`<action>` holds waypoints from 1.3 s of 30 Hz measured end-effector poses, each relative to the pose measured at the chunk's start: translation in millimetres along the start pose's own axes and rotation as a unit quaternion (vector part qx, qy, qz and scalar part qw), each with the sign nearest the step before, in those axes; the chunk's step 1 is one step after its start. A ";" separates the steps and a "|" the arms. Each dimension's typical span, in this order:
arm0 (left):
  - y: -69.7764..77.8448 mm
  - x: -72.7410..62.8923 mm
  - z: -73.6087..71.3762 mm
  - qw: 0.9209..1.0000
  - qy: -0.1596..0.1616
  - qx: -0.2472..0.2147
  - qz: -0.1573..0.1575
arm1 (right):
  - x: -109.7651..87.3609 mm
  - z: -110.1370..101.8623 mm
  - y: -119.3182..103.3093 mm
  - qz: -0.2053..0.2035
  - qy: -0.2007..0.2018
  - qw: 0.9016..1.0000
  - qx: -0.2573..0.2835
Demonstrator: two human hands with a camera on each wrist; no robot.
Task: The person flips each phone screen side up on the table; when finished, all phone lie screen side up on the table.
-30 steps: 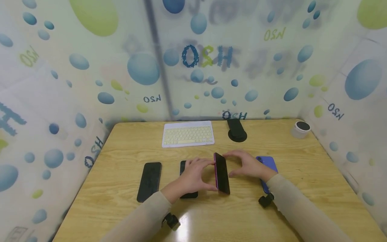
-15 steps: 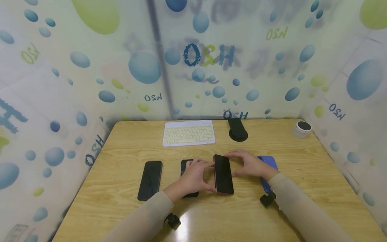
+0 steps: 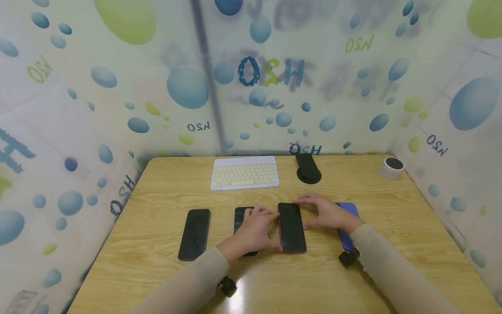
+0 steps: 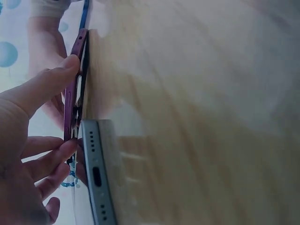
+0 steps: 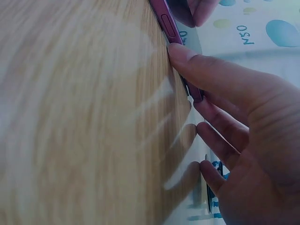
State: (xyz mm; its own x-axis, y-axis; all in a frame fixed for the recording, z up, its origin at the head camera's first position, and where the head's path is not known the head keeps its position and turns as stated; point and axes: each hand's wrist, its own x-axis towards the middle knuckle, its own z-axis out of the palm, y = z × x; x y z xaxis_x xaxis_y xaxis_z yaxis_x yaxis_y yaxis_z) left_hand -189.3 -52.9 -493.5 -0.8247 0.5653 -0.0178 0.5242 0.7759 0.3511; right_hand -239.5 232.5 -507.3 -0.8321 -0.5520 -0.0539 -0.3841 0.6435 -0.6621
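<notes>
In the head view, a smartphone (image 3: 292, 227) with a dark screen facing up lies between the two hands. Its purple frame (image 4: 71, 101) shows in the left wrist view, with that side slightly raised above the wood. My left hand (image 3: 255, 230) holds its left edge, thumb near the lower corner and fingers farther up. On the other side my right hand (image 3: 324, 213) has its thumb at the right edge and fingertips at the top corner. A second phone (image 3: 239, 216) lies partly hidden under my left hand. Beneath my right wrist is a blue phone (image 3: 347, 237), partly covered.
A black phone (image 3: 195, 234) lies at the left of the wooden table (image 3: 149, 270). Along the back are a white keyboard (image 3: 245, 173), a black stand (image 3: 308, 168) and a small white round device (image 3: 391, 168) with a dark top, near the right edge.
The purple-framed phone has tipped from standing on its long edge to lying almost flat, screen up. Both hands have stayed at its sides, with the right shifting slightly rightward.
</notes>
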 end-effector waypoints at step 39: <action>26.8 7.9 -4.3 0.999 -0.015 -0.032 0.032 | -99.7 -56.3 59.0 0.063 0.113 0.991 -0.022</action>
State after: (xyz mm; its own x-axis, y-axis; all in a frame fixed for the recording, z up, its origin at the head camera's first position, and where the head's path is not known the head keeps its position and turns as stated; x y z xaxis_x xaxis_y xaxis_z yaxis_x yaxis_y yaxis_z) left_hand -182.7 -28.9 -480.2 -0.7819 0.6230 -0.0217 0.5609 0.7183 0.4116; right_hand -201.7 355.3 -498.9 -0.9412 -0.3356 0.0387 -0.2842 0.7246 -0.6278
